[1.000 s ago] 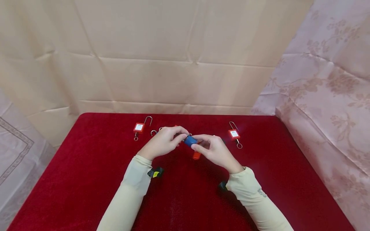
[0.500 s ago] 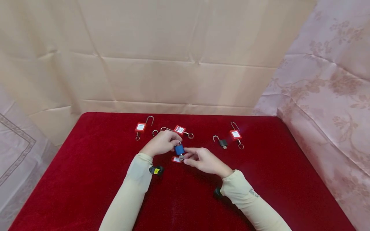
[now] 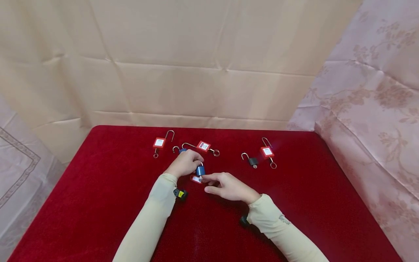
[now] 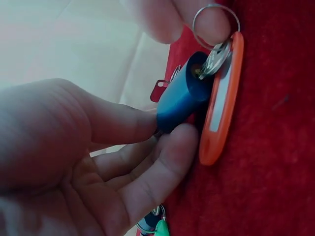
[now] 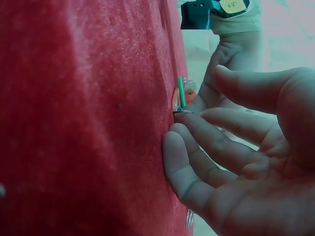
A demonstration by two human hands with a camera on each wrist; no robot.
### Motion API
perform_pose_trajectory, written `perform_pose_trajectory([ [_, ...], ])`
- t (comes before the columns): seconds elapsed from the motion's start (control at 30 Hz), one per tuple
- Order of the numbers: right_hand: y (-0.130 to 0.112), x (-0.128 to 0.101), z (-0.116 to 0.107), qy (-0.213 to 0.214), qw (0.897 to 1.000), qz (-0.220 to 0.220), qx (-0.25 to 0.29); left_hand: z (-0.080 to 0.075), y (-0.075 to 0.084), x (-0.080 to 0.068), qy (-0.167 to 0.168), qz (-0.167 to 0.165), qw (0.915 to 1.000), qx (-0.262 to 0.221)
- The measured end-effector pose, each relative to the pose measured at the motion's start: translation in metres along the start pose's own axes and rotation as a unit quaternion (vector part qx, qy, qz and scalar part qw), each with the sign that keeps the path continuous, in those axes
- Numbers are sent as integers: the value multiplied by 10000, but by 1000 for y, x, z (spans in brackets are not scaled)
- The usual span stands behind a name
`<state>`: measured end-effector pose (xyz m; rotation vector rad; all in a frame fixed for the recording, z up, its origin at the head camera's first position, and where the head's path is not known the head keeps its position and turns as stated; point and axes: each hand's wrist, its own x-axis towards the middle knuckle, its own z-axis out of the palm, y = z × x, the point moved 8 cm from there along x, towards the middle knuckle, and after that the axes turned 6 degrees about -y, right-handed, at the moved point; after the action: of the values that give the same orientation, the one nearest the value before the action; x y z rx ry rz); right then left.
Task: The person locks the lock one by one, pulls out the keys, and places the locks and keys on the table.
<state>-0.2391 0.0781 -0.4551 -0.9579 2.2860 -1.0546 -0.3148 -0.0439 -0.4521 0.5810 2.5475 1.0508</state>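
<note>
My left hand pinches a blue padlock by its shackle end, low over the red cloth. In the left wrist view, thumb and finger meet at that end of the padlock. A key sits in its lock, with a ring and an orange-red key tag hanging from it. My right hand is just right of the key, thumb apart from loosely bent fingers. Its fingertips are at the ring in the right wrist view; I cannot tell whether they touch it.
Red padlocks with raised shackles lie at the left, the middle and the right. A black padlock lies at the right, and another blue padlock is partly behind my left hand. The red-covered table ends at a beige curtain.
Both hands have come left and lower with the blue padlock, which now hangs key end toward me. My right hand has let go of the padlock body and drawn slightly away.
</note>
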Motion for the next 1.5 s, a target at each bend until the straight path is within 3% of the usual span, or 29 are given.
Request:
perform_pose_trajectory([
  [0.23,-4,-1,3,-155,9987,-65,-485,-1,-3,0,237,-282,9993,44],
  [0.6,-9,0,5,-234,9973,-234,-661,-3,-4,1,450,-235,9985,217],
  [0.77,-8,10,0,512,9957,206,-749,-6,-4,2,435,-228,9988,-20],
  [0.87,-3,16,-9,1163,9870,713,-848,-7,-5,2,346,-186,9984,-396],
  [0.93,2,18,-12,1355,9822,1022,-811,-7,-5,2,279,-125,9977,-605],
  [1.2,17,17,-22,1550,9785,1352,178,-16,1,0,311,-68,9950,-944],
  [1.3,22,18,-20,1379,9769,1379,870,-17,4,-1,314,-7,9925,-1179],
  [1.4,26,18,-17,1249,9659,1367,1812,-17,6,-2,356,124,9867,-1583],
  [1.5,29,18,-19,1329,9466,1350,2610,-14,6,-2,264,200,9789,-2015],
])
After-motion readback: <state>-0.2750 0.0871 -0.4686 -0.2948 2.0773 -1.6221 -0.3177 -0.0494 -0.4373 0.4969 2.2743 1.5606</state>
